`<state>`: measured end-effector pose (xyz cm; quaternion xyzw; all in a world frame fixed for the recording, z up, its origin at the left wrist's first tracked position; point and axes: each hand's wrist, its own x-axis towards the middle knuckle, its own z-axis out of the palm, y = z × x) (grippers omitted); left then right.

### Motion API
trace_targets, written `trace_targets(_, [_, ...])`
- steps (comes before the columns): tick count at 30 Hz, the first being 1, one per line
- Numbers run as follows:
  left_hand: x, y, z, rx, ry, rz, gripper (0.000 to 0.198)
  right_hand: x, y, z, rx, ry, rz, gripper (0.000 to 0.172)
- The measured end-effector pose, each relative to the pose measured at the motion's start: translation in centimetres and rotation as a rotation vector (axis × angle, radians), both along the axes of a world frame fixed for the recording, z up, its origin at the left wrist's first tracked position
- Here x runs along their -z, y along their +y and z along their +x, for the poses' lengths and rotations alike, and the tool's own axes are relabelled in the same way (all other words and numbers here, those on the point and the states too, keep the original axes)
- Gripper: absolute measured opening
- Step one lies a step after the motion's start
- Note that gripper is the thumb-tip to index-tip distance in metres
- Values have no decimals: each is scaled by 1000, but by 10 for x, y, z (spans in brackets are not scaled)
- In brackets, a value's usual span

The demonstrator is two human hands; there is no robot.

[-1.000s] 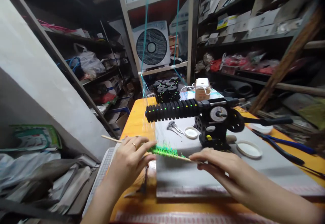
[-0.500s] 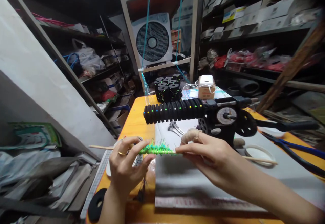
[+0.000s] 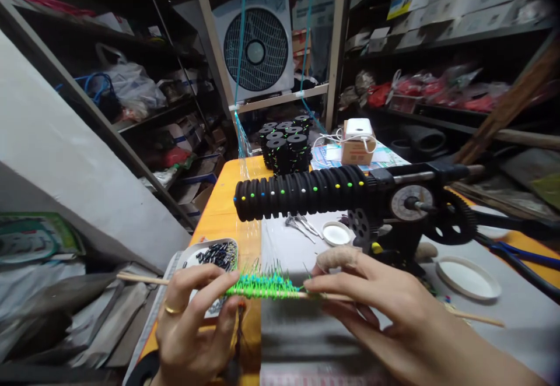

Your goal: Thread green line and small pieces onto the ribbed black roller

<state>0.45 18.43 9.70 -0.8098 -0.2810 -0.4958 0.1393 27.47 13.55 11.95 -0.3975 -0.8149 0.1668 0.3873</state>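
Observation:
I hold a thin wooden stick [image 3: 140,279] level in front of me, with a bunch of bright green knotted line [image 3: 262,286] wound on its middle. My left hand [image 3: 192,327], a ring on one finger, pinches the stick just left of the green bunch. My right hand [image 3: 385,310] pinches it just right of the bunch, and the stick runs on past that hand to the right. Behind them stands a black hand-crank winder [image 3: 406,211] with a row of black foam spools [image 3: 301,190] on its shaft, studded with coloured pins.
On the orange table [image 3: 223,211] lie a grey mat [image 3: 516,316], a small tray of black bits [image 3: 210,253], two white lids [image 3: 468,278], loose pins [image 3: 300,223], a stack of black spools [image 3: 284,147], a small box [image 3: 356,141] and blue pliers [image 3: 520,255]. Cluttered shelves and a fan [image 3: 256,48] stand behind.
Both hands lifted the stick off the mat and drew it toward me. My right hand slid left along it to the green bunch. My view dipped and moved closer.

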Motion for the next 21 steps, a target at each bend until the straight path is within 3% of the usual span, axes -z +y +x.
trace_targets(6, [0, 1, 1, -1, -19, 18, 34, 5, -2, -3, 58, -50, 24, 13])
trace_targets(12, [-1, -1, 0, 24, 10, -11, 34, 7, -1, -8, 36, -141, 36, 41])
trace_targets(21, [-2, 3, 0, 29, -14, 24, 37, 10, -1, -8, 36, -90, 41, 21])
